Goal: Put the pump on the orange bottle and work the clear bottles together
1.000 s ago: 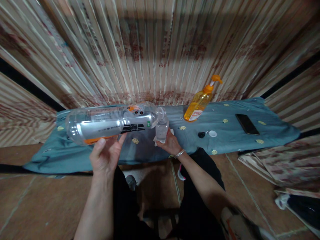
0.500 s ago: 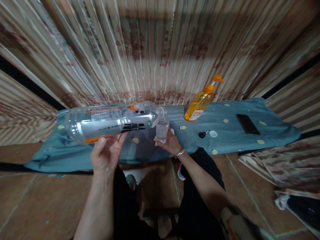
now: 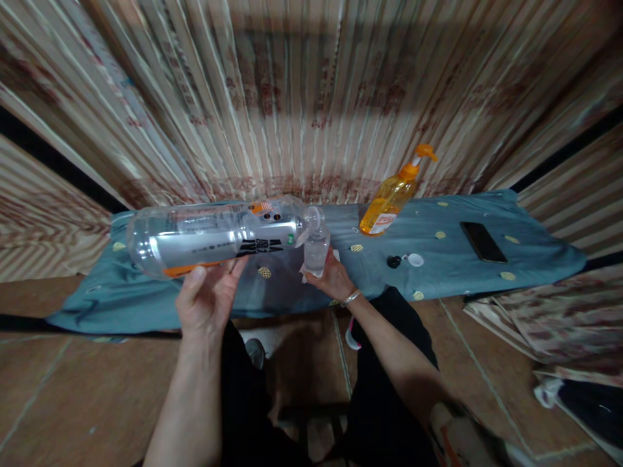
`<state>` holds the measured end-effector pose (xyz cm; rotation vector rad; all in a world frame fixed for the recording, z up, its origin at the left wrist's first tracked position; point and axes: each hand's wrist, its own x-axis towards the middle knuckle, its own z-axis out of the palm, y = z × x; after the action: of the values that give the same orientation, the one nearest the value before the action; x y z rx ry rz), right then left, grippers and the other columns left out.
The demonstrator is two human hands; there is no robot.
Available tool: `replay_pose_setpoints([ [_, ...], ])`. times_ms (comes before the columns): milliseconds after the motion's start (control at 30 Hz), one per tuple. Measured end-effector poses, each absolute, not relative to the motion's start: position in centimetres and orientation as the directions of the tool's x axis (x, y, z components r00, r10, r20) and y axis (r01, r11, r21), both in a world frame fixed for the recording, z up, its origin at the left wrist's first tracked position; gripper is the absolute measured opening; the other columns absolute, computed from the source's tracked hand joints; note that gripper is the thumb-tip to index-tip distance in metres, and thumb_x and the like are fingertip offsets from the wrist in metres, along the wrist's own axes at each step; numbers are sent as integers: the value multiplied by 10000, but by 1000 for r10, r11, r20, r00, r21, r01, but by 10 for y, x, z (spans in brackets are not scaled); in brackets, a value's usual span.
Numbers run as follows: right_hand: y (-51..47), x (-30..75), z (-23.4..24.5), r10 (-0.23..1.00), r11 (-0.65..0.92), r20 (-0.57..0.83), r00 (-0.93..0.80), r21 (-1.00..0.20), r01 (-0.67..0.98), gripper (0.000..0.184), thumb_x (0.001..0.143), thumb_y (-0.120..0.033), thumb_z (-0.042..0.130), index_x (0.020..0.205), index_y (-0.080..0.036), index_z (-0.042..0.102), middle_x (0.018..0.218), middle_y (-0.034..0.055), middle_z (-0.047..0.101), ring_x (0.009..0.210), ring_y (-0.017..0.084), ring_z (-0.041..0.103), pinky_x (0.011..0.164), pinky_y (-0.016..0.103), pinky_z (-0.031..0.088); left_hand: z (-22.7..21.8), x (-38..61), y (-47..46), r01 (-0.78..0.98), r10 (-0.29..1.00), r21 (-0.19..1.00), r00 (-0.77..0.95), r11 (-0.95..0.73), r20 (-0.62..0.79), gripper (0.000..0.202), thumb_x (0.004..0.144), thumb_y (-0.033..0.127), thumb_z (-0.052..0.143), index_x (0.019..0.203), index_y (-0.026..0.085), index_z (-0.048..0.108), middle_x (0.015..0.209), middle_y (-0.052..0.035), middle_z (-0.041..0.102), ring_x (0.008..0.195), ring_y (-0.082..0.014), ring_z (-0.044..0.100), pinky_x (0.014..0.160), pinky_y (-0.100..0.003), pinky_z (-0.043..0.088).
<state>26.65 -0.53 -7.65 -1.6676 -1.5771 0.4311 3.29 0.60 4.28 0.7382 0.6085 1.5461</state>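
Note:
My left hand (image 3: pixel 209 295) is closed around the underside of a large clear plastic bottle (image 3: pixel 221 237) with a silver and orange label. The bottle lies almost level, its mouth pointing right and meeting the top of a small clear bottle (image 3: pixel 316 251). Clear liquid seems to fill much of the small bottle, which stands slightly tilted. My right hand (image 3: pixel 335 279) grips it low down, with a piece of white paper or tissue (image 3: pixel 335 255) showing beside the fingers. Whether the two bottle mouths touch, I cannot tell.
A pump bottle of orange liquid (image 3: pixel 387 201) stands on the blue-green cloth (image 3: pixel 311 301). Nearer lie a black cap (image 3: pixel 394 261) and a white cap (image 3: pixel 415 260). A dark phone (image 3: pixel 483 242) rests at the right. Striped curtains (image 3: pixel 292 97) hang behind.

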Motion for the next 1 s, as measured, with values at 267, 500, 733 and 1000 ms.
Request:
replay_pose_setpoints([
  [267, -5, 266, -77, 946, 75, 271, 180, -721, 689, 789, 725, -338, 741, 1400, -162, 371, 1182, 145, 701, 1086, 311, 699, 918, 449, 579, 42, 32, 6, -656, 994, 749, -31, -98, 104, 269, 528, 365, 901, 692, 277, 707, 719, 25, 732, 888, -227, 698, 1007, -439, 522],
  [500, -6, 267, -74, 954, 73, 247, 169, -739, 669, 779, 727, -340, 744, 1388, -149, 378, 1199, 156, 697, 1099, 316, 697, 933, 452, 574, 43, 33, 6, -667, 995, 739, -31, -91, 95, 290, 495, 360, 924, 681, 280, 716, 722, 38, 747, 845, -216, 711, 989, -434, 547],
  [733, -7, 266, -71, 955, 61, 242, 173, -729, 682, 786, 722, -325, 742, 1383, -125, 368, 1227, 181, 683, 1136, 323, 684, 963, 451, 565, 41, 32, 7, -658, 993, 746, -23, -104, 118, 255, 558, 356, 890, 744, 281, 733, 733, 10, 743, 1004, -266, 698, 1034, -473, 513],
  [1000, -6, 267, -73, 958, 56, 230, 170, -733, 678, 773, 722, -325, 748, 1375, -122, 386, 1218, 180, 684, 1111, 325, 691, 939, 451, 571, 42, 33, 6, -692, 994, 716, -28, -97, 107, 313, 501, 343, 933, 729, 262, 734, 724, 27, 749, 774, -190, 698, 929, -395, 574],
])
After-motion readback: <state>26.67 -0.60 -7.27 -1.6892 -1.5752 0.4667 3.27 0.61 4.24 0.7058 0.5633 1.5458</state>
